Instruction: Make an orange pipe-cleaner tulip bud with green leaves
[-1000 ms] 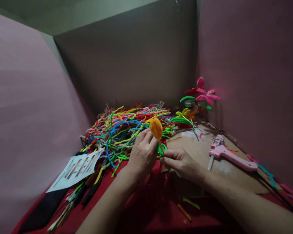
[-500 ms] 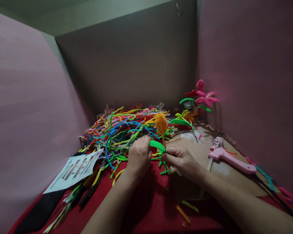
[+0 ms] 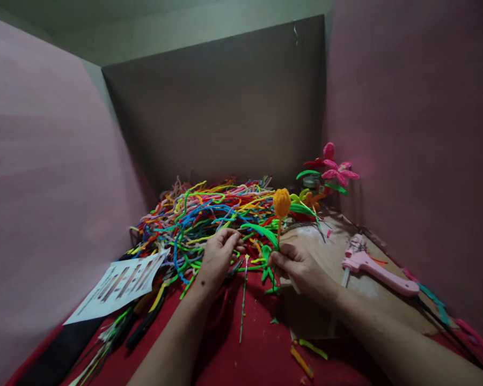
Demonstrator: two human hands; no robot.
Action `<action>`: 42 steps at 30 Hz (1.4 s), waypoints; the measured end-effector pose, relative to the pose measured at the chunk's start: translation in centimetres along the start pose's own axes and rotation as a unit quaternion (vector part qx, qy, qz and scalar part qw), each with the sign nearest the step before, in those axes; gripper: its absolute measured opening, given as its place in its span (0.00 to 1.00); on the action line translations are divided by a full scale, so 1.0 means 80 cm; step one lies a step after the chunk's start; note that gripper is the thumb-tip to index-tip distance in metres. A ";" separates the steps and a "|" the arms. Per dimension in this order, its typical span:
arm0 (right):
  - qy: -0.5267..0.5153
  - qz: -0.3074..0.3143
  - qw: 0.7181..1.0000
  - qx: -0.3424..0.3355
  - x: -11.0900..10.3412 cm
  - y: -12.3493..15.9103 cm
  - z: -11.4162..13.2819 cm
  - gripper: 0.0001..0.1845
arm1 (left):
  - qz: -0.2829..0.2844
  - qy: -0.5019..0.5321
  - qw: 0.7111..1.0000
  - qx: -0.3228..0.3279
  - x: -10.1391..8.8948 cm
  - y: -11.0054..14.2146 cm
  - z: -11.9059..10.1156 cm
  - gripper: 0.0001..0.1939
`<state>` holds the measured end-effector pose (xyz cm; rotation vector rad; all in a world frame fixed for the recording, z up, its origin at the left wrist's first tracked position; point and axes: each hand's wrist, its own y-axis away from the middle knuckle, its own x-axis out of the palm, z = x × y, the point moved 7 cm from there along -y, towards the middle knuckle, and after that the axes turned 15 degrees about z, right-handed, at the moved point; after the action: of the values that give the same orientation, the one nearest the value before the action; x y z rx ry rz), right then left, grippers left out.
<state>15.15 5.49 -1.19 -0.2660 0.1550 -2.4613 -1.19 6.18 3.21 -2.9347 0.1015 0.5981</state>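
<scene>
My right hand (image 3: 295,265) pinches the stem of an orange pipe-cleaner flower (image 3: 282,202), which stands upright with its bud on top. A long green leaf (image 3: 260,229) arches leftward from the stem, just above the pinching fingers. More green looped pieces (image 3: 266,262) show beside those fingers. My left hand (image 3: 220,252) is just left of the leaf's tip, apart from it, with fingers loosely bent and nothing visible in them. Below, a thin green stem with a pale tip (image 3: 244,295) lies on the red cloth (image 3: 225,354).
A heap of colourful pipe cleaners (image 3: 201,209) spreads behind my hands. On the right, a pink glue gun (image 3: 380,271) rests on cardboard (image 3: 317,316). Pink flowers (image 3: 340,172) stand at the back. Left are a printed sheet (image 3: 118,287) and black-and-yellow handles (image 3: 151,316). Orange scraps (image 3: 301,363) lie in front.
My left hand has let go of the green leaf and moved slightly left and down. My right hand has shifted a little right with the flower, and the leaf now extends freely.
</scene>
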 end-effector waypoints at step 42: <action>0.036 -0.011 0.998 -0.059 -0.002 -0.005 0.030 0.09 | 0.214 0.091 0.969 -0.086 0.091 0.024 0.002 0.08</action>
<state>15.59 5.79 1.20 -0.2303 0.3316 -2.4892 5.25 4.05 -0.04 -3.1478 0.7550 0.3990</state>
